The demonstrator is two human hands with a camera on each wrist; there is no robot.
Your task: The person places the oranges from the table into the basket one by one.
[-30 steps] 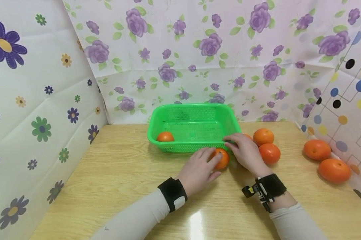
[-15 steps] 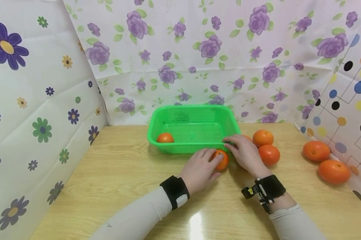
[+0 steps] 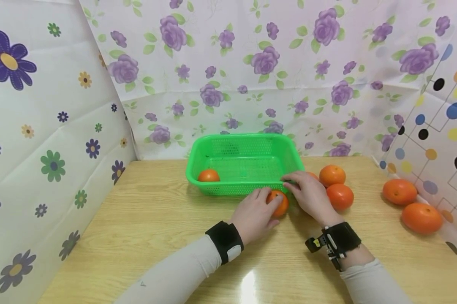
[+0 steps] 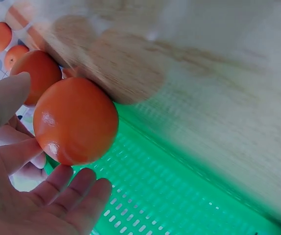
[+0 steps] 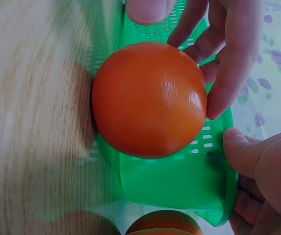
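Note:
A glossy orange-red tomato [image 3: 280,207] sits on the table against the front wall of a green perforated plastic basket [image 3: 247,185]. My left hand [image 3: 253,214] lies beside it, the index finger touching its top; in the right wrist view the thumb [image 5: 150,9] stands apart from the tomato. At the basket's front right corner my right hand [image 3: 308,192] pinches the rim, thumb on one side and fingers on the other, as the right wrist view shows. Inside the basket, at its front left, lies another tomato [image 3: 208,175].
Right of the basket, a redder tomato [image 3: 340,196] and an orange one [image 3: 332,175] lie close together, with another partly hidden behind my right hand. Two more tomatoes [image 3: 422,218] lie near the dotted wall covering. Flowered cloth [image 3: 243,76] hangs behind the table.
My left wrist has shifted slightly to the right, while the fingers stay at the tomato. The right hand and the basket show no clear movement; the head view has tilted a little.

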